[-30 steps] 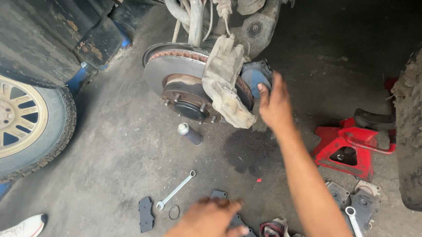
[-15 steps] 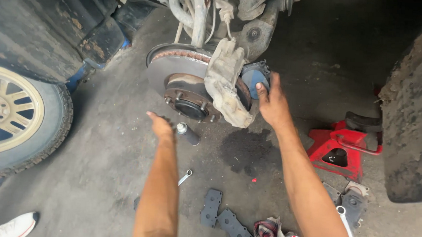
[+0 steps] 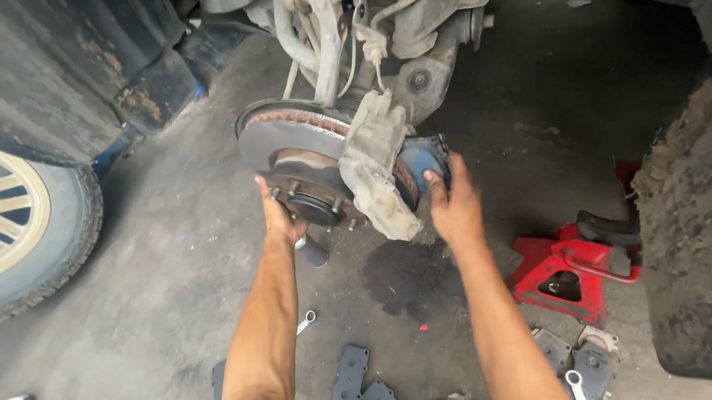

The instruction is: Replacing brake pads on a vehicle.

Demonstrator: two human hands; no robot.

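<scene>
The left hand (image 3: 279,213) cups the rusty round brake disc (image 3: 282,134) at its studded hub, fingers curled. The right hand (image 3: 454,206), fingers spread, presses beside the pale, chunky caliper (image 3: 379,164), whose long axis runs up-down.

Brake disc (image 3: 282,134): round, grey steel with a rusty band near its rim, mounted upright on the studded wheel hub (image 3: 313,199) beneath the raised car's suspension. Brake caliper (image 3: 379,164): pale, dirt-caked casting, tilted, straddling the disc's right edge, with a blue part just behind it.
</scene>
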